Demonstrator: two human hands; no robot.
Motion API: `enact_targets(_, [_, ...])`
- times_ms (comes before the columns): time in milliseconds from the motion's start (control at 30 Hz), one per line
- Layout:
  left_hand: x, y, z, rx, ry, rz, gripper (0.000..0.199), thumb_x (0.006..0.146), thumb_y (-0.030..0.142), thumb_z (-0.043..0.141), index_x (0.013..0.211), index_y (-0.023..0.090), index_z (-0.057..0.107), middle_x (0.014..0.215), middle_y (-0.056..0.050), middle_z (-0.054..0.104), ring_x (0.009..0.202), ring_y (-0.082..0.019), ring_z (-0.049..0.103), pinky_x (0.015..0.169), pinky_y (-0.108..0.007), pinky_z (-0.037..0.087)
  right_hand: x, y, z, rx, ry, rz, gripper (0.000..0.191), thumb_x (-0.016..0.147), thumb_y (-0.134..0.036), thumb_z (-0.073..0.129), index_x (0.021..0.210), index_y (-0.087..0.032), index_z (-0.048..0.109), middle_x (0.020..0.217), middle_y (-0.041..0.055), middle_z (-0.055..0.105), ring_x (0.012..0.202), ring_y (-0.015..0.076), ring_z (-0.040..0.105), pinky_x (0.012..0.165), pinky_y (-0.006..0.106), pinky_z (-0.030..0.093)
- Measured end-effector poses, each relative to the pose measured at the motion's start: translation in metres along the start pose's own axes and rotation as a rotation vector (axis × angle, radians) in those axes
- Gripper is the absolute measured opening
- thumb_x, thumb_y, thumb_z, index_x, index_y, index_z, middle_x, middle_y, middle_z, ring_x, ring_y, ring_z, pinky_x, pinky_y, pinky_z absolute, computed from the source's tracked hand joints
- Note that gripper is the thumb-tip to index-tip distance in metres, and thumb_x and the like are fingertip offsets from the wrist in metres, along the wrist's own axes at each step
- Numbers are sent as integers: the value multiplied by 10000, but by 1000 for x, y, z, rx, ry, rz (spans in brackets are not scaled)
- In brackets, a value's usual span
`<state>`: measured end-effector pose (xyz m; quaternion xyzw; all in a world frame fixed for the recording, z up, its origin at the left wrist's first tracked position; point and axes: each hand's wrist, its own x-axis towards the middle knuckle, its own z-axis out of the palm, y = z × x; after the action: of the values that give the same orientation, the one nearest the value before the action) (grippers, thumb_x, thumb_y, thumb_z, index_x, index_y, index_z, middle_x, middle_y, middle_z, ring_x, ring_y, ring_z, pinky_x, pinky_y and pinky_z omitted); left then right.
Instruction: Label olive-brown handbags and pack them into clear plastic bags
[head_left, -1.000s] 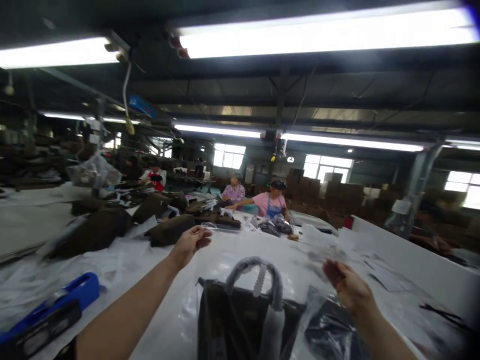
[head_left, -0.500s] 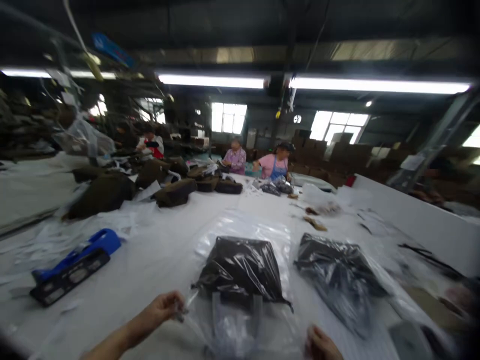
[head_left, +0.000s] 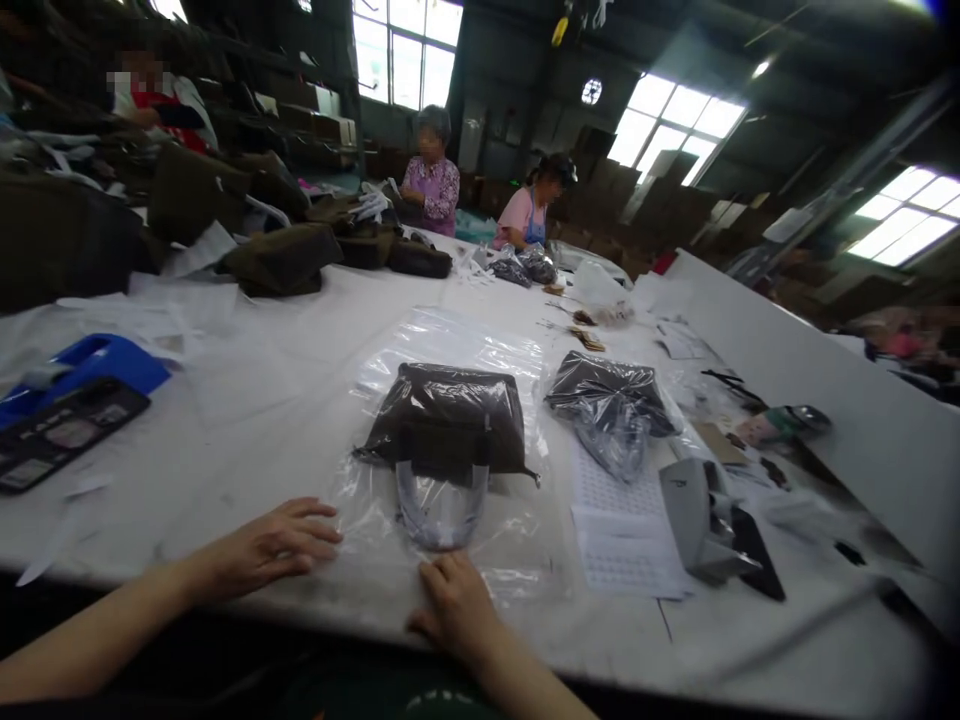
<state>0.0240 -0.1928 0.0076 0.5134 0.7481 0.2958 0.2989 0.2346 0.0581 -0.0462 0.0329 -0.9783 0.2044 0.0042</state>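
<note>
A dark handbag [head_left: 457, 405] lies inside a clear plastic bag [head_left: 517, 550] in front of me, its wrapped handles [head_left: 441, 510] pointing toward me. My left hand [head_left: 274, 545] is at the plastic bag's left edge, fingers spread and holding nothing. My right hand [head_left: 459, 605] rests on the near part of the plastic, just below the handles. Its thumb stands apart from the fingers, and the fingertips lie on the film. Immediately to the right sits a second dark bag [head_left: 607, 390] in clear plastic, partly over printed sheets [head_left: 622, 530].
A blue tool with a black panel [head_left: 75, 425] lies at left. Dark bags [head_left: 277, 255] are piled at the back left. At right are a grey dispenser-like device [head_left: 701, 520], a bottle [head_left: 784, 425] and a white partition [head_left: 795, 390]. Several people work beyond the table.
My view has tilted down. My left hand has let go of the plastic bag's edge and spread its fingers. My right hand has moved left onto the bag's near part.
</note>
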Motion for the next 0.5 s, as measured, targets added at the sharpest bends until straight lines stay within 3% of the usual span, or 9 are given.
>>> enact_targets(67, [5, -13, -5, 93, -3, 42, 451, 734, 281, 662, 1163, 401, 596, 1295, -5, 541, 1299, -299, 349, 1093, -497, 184, 1, 2, 17, -76, 53, 23, 100, 765, -196, 636, 862, -187, 614, 823, 62, 608, 803, 221, 541, 708, 311, 443])
enact_targets(167, [17, -34, -11, 196, 19, 75, 400, 748, 214, 611, 1101, 400, 636, 1359, 29, 475, 1339, -301, 274, 1102, -525, 95, 0, 8, 19, -111, 99, 35, 161, 776, -67, 533, 797, -194, 629, 749, 51, 606, 755, 200, 548, 664, 279, 420])
enact_targets(267, [33, -39, -17, 156, 160, 72, 218, 819, 256, 518, 888, 329, 711, 1201, 7, 614, 1290, -274, 365, 1099, -476, 167, -1, 8, 10, 7, 90, 161, 186, 752, -65, 524, 784, -198, 650, 749, 45, 629, 751, 190, 571, 655, 260, 409])
enact_targets(400, [64, -6, -23, 206, 419, 128, 316, 891, 320, 392, 739, 223, 653, 858, -15, 673, 937, -183, 579, 1058, -383, 273, 3, 1, 1, 559, 27, 477, 228, 791, -161, 485, 651, -173, 664, 634, 16, 629, 637, 141, 566, 589, 223, 370])
enact_targets(500, [94, 22, -18, 397, 590, 129, 321, 894, 352, 427, 687, 205, 622, 667, 2, 598, 761, -166, 548, 980, -388, 317, 6, -8, 12, 1066, -94, 743, 204, 731, -189, 507, 604, -154, 664, 556, 0, 588, 448, 91, 448, 480, 212, 320])
